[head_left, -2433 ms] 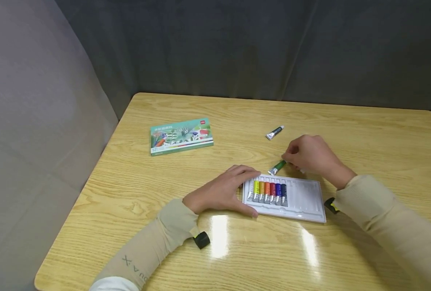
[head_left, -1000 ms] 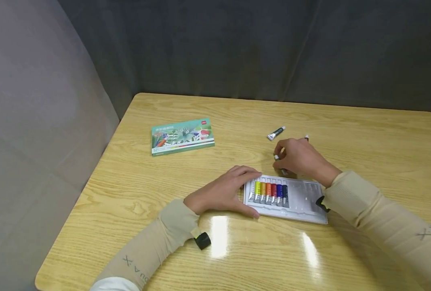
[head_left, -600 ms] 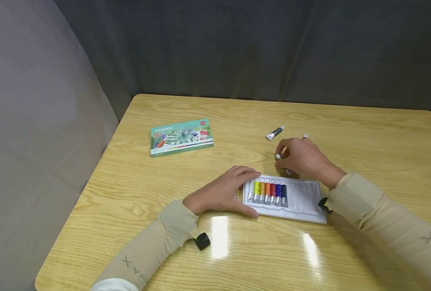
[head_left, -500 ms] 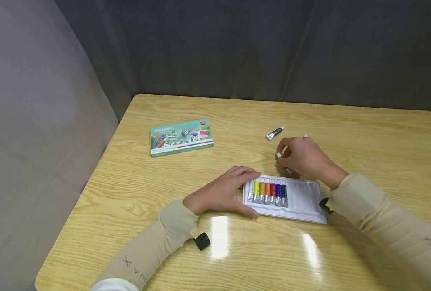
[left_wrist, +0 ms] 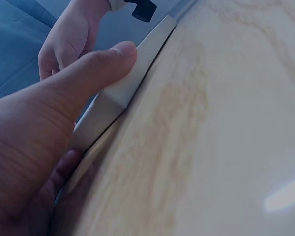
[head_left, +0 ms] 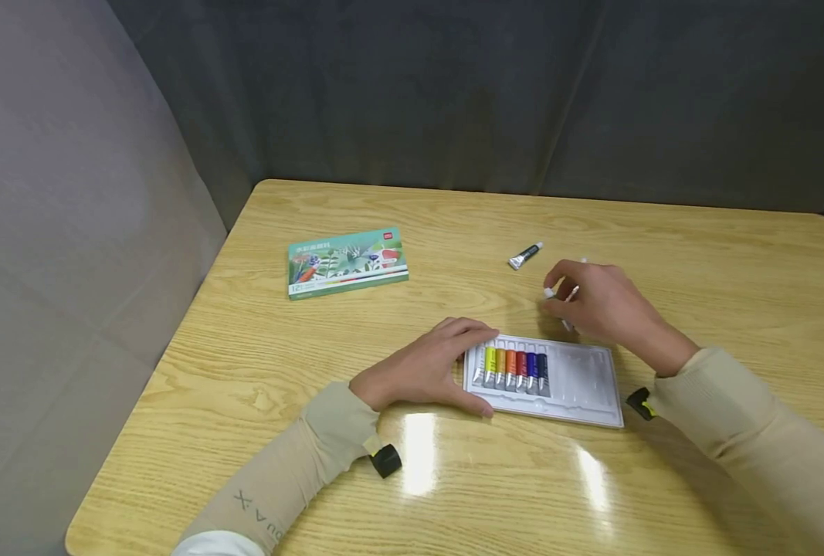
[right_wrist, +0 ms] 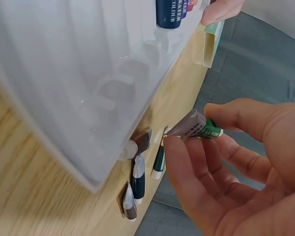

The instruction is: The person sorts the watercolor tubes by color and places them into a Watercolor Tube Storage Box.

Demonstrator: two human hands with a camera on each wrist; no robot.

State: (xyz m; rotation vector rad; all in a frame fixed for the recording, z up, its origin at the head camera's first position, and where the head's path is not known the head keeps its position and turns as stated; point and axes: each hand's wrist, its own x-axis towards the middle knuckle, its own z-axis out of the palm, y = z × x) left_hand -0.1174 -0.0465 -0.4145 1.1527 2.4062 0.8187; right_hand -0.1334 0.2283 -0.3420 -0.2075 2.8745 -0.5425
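Note:
My left hand (head_left: 425,367) grips the left end of a white plastic tray (head_left: 581,378), thumb along the near edge and fingers at the far edge. A row of paint tubes (head_left: 511,369), from white and yellow to dark blue, fills the tray's left part. Just beyond the tray, my right hand (head_left: 602,301) pinches a small green paint tube (right_wrist: 206,128) between thumb and fingers. Its white cap and crimped silver end show in the right wrist view. The left wrist view shows my left thumb (left_wrist: 105,66) pressed on the tray's side wall (left_wrist: 145,56).
A dark green tube (head_left: 526,255) lies on the wooden table (head_left: 300,494) beyond my right hand. Several more tubes (right_wrist: 137,179) lie by the tray's far edge, mostly hidden by my hand in the head view. A green paint box (head_left: 347,262) lies at the back left.
My right hand has picked up the green tube from beside the tray and turned it in its fingers. It has just shifted slightly right. My left hand keeps its grip on the tray.

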